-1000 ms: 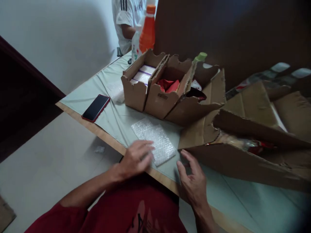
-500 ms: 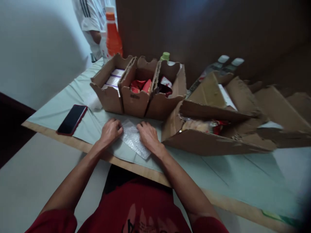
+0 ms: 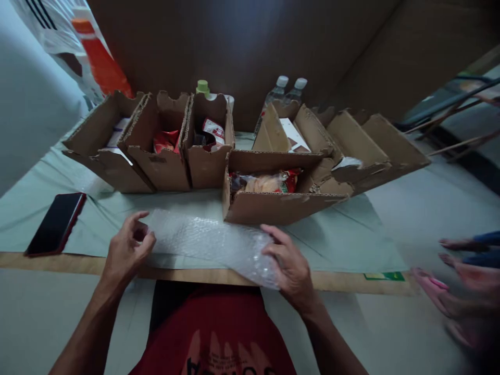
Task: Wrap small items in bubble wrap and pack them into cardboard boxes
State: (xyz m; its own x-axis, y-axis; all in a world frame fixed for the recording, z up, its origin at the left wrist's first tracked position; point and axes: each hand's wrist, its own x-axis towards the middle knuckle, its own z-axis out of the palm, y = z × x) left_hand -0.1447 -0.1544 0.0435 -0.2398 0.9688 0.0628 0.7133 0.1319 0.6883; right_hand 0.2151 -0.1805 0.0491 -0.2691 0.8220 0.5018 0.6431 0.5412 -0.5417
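Observation:
A sheet of clear bubble wrap (image 3: 207, 240) lies stretched along the near edge of the table (image 3: 344, 245). My left hand (image 3: 127, 250) pinches its left end between thumb and fingers. My right hand (image 3: 291, 263) grips its right end, where the wrap bunches up and hangs over the table edge. Just behind the wrap stands a low cardboard box (image 3: 269, 200) holding wrapped snack packets.
A red-cased phone (image 3: 57, 223) lies at the left. Three open cardboard boxes (image 3: 156, 151) with packets stand behind, with torn cardboard (image 3: 351, 143), water bottles (image 3: 289, 91), an orange bottle (image 3: 101, 60) and a green-capped bottle (image 3: 203, 87). Someone's feet (image 3: 457, 281) show at the right.
The bubble wrap was folded small under my hands; now it is spread wide, my hands having moved apart to its two ends. The view has swung right.

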